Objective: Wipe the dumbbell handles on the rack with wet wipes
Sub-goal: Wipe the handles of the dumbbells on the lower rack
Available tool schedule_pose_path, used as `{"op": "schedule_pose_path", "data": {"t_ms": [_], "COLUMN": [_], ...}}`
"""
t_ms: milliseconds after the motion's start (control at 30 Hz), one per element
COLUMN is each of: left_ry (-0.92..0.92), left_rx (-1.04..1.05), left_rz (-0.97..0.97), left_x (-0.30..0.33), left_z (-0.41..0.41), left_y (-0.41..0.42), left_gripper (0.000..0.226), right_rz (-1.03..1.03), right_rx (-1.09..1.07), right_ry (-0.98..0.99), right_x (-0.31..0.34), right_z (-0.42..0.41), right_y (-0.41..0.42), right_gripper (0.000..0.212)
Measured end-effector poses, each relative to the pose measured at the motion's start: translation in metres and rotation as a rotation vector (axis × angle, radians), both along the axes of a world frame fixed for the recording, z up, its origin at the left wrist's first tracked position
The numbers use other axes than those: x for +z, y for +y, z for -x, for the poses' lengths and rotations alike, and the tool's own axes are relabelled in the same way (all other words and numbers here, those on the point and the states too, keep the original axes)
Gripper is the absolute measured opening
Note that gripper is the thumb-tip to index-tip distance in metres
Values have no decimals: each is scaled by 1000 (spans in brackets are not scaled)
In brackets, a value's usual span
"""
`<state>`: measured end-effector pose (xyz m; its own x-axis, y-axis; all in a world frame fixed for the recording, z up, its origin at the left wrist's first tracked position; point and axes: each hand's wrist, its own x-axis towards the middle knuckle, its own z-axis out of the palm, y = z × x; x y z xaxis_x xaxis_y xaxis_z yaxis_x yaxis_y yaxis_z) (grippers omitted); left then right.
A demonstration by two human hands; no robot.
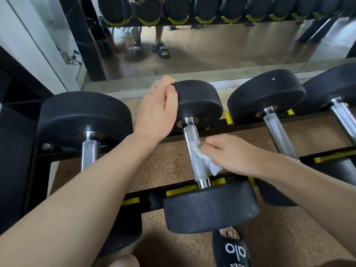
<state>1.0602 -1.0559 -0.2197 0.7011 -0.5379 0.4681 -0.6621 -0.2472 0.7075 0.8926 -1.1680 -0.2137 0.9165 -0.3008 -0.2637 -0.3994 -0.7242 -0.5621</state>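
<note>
Far left: a dumbbell (84, 120), lower half hidden behind the left forearm. Left hand (157, 108) curled over the far head of the middle dumbbell (200, 151), fingertips out of sight behind it. White wet wipe (207, 160) pressed against its knurled handle (195, 151), pinched in the right hand (229, 153); fingertips hard to see. Rack (152, 195) rails partly covered. Further right: more dumbbells (269, 105), cut by the frame edge.
</note>
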Motion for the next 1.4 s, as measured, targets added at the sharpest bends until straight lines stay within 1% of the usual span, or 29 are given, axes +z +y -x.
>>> {"op": "schedule_pose_path", "data": {"t_ms": [100,133,167,267,300,333,400,467,567,633,733,867,900,1033,1167,1233,1333,1400], "left_ry": [10,12,14,15,13,13,19,18,23,15,12,15,16,15,19,21,27,34], "left_rx": [9,13,17,25,27,30,32,29,37,36,31,39,42,46,41,45,51,60], "left_rz": [-2,-3,-5,0,0,-2,-6,-10,-8,-4,6,6,8,19,21,14,12,15], "left_x": [0,0,0,1,1,1,0,-1,0,1,1,1,1,0,1,1,1,1], "left_z": [1,1,1,2,2,2,1,1,1,2,2,2,2,3,4,3,3,3], "left_y": [0,0,0,-1,-1,-1,-1,-2,-2,-2,-2,-3,-3,-3,-2,-2,-3,-3], "left_gripper": [34,34,33,31,31,31,30,30,33,34,34,33,32,32,32,31,30,30], "right_rz": [-13,-8,6,82,135,185,222,205,115,110,114,2,4,233,330,354,318,166], "right_rx": [188,217,213,58,39,60,151,219,247,270,280,248,246,328,393,427,382,290], "right_ry": [190,193,130,-254,-321,-333,-246,-91,160,238,270,270,271,309,382,391,349,326], "right_x": [16,23,27,27,25,22,14,10,20,27,32,34,34,28,33,38,45,44], "right_z": [18,20,19,1,-6,-10,-12,-7,-3,-4,-7,-5,-5,-14,-17,-12,2,8], "right_y": [3,4,6,9,12,16,26,28,29,29,36,39,40,51,53,48,34,25], "right_gripper": [45,46,46,42,39,37,32,30,31,34,33,23,22,26,24,32,35,31]}}
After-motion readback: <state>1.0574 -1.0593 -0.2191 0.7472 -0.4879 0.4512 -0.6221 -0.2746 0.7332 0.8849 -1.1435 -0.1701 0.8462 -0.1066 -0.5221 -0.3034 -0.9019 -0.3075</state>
